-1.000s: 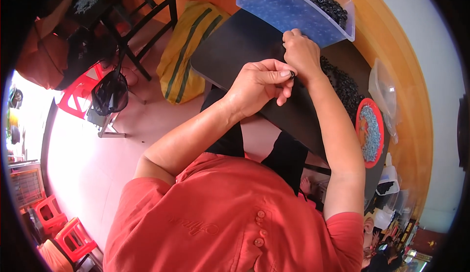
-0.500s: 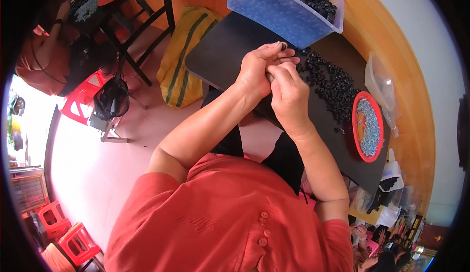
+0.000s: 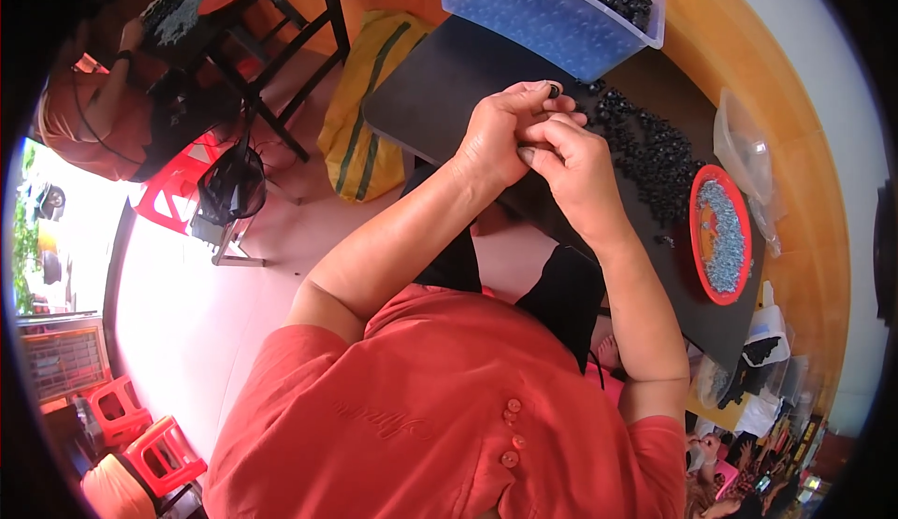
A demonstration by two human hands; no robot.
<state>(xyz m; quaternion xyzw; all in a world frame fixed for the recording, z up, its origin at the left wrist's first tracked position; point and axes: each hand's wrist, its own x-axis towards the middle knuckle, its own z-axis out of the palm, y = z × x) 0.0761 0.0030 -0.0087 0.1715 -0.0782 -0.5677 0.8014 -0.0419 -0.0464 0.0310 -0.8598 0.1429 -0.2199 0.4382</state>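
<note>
My left hand [image 3: 496, 136] pinches a small round black part [image 3: 554, 92] between thumb and fingertips, over the dark table. Close against it, my right hand [image 3: 578, 159] is closed with its fingers bent toward the left palm. Whatever the right fingers hold, if anything, is hidden. Just beyond both hands lies a loose spread of small black parts [image 3: 650, 159]. To the right of that spread, a red plate [image 3: 698, 262] bears many small pale blue-grey pieces [image 3: 728, 238].
A translucent bin [image 3: 543, 19] full of black parts stands at the table's [image 3: 426, 89] far side. Clear plastic containers [image 3: 744, 145] sit near the wall. A yellow sack [image 3: 360, 136] lies left of the table. Another person [image 3: 94, 117] works at a table at far left; red stools [image 3: 164, 454] stand lower left.
The whole view has shifted slightly to the right. My right hand's fingers have shifted a little against the left palm; the left hand still pinches the black part.
</note>
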